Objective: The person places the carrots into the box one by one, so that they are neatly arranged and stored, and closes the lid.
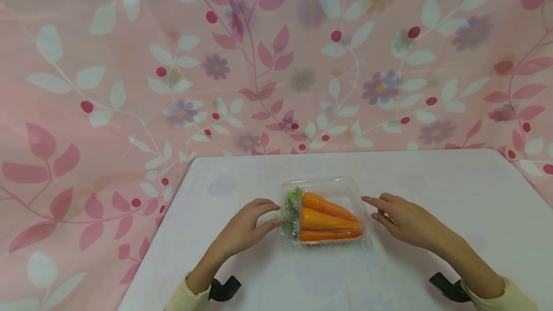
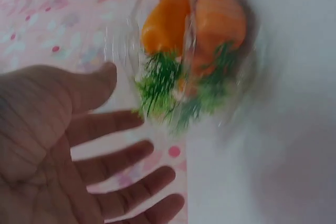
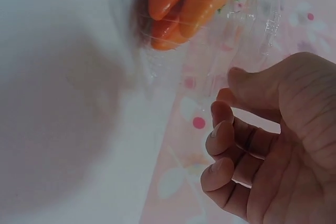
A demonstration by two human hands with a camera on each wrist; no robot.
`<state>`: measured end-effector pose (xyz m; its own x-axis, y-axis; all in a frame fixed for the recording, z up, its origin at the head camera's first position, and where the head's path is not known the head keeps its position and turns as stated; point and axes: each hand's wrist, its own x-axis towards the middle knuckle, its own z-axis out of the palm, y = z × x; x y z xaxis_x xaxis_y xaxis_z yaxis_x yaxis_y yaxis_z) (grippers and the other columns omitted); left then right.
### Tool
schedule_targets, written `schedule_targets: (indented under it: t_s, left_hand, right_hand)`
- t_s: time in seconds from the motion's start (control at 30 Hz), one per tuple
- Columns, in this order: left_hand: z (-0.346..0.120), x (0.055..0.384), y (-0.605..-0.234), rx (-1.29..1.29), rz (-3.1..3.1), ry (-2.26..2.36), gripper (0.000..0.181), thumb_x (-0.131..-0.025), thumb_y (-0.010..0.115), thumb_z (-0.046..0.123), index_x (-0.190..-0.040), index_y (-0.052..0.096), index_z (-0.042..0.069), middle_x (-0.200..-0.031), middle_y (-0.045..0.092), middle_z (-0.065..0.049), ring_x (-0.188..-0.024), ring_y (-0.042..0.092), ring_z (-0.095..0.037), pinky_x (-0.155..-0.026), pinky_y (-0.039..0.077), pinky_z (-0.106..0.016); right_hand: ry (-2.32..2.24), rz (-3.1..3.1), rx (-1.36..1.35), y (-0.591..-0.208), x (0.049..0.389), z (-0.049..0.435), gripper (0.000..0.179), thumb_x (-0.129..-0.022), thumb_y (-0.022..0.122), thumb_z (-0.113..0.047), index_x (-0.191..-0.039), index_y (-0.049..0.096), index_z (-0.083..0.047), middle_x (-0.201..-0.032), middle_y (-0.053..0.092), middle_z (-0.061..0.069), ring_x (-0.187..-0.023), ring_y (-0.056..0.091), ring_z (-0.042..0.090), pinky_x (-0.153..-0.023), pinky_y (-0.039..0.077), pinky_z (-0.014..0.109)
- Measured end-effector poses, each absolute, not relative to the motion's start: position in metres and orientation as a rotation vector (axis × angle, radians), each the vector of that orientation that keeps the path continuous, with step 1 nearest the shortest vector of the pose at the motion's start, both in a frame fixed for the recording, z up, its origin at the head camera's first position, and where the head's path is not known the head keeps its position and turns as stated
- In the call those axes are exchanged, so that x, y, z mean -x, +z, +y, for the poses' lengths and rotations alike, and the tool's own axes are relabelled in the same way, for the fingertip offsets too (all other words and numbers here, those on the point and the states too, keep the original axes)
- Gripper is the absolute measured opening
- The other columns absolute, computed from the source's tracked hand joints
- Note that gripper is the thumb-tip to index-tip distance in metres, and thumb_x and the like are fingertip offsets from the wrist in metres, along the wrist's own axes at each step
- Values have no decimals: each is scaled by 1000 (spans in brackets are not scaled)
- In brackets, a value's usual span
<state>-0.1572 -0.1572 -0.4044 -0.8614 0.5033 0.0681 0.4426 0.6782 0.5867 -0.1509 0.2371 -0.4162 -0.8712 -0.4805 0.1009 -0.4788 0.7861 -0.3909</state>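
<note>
A clear plastic box (image 1: 328, 187) lies on the table with orange carrots (image 1: 330, 220) inside. The carrots' green tops (image 1: 292, 210) are at the box's left end, and their tips point right. My left hand (image 1: 249, 227) is beside that left end, fingers spread and apart from the thumb. In the left wrist view the left hand (image 2: 79, 135) has nothing between its fingers. By the right end of the box is my right hand (image 1: 406, 220), index finger pointing at the box's edge. The right wrist view shows the right hand (image 3: 262, 135) with loosely bent fingers, holding nothing.
A white cloth-covered table (image 1: 242, 172) is under the box. Behind it hangs a pink curtain (image 1: 276, 61) printed with leaves and flowers. A black strap piece (image 1: 225, 289) is at the left wrist, and another black piece (image 1: 449, 288) at the right.
</note>
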Motion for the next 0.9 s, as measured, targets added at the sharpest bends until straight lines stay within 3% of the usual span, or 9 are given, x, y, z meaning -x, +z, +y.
schedule_targets:
  t_s: [0.33, 0.6, 0.77, 0.9]
  left_hand:
    - [-140, 141, -426, -476, 2754, 1273, 22, -93, 70, 24, -113, 69, 13, -120, 61, -4, -103, 62, -28, -84, 50, -52]
    - [-137, 137, -431, -372, 2667, 1322, 35, -91, 73, 25, -121, 61, 11, -123, 58, -10, -107, 61, -34, -81, 53, -50]
    - [-134, 131, -431, -199, 2563, 1363, 53, -91, 73, 26, -134, 48, 7, -128, 55, -16, -100, 63, -28, -76, 55, -43]
    - [-133, 126, -428, -47, 2427, 1415, 48, -93, 70, 31, -121, 53, -4, -115, 60, -16, -95, 64, -26, -67, 56, -39]
  right_hand:
    - [-737, 2993, 714, -421, 147, 236, 46, -91, 73, -24, -134, 62, -13, -87, 51, -11, -63, 41, 2, -53, 40, 21]
    - [-887, 2891, 721, -417, 146, 238, 46, -90, 74, -26, -131, 63, -9, -84, 47, -10, -70, 43, 5, -56, 40, 22]
    - [-976, 2830, 628, -415, 143, 238, 50, -84, 79, -37, -122, 67, -9, -82, 49, -5, -69, 43, 9, -55, 38, 23]
    - [-1011, 2783, 522, -415, 141, 237, 43, -82, 78, -45, -108, 71, -11, -79, 50, -5, -67, 44, 11, -53, 38, 24]
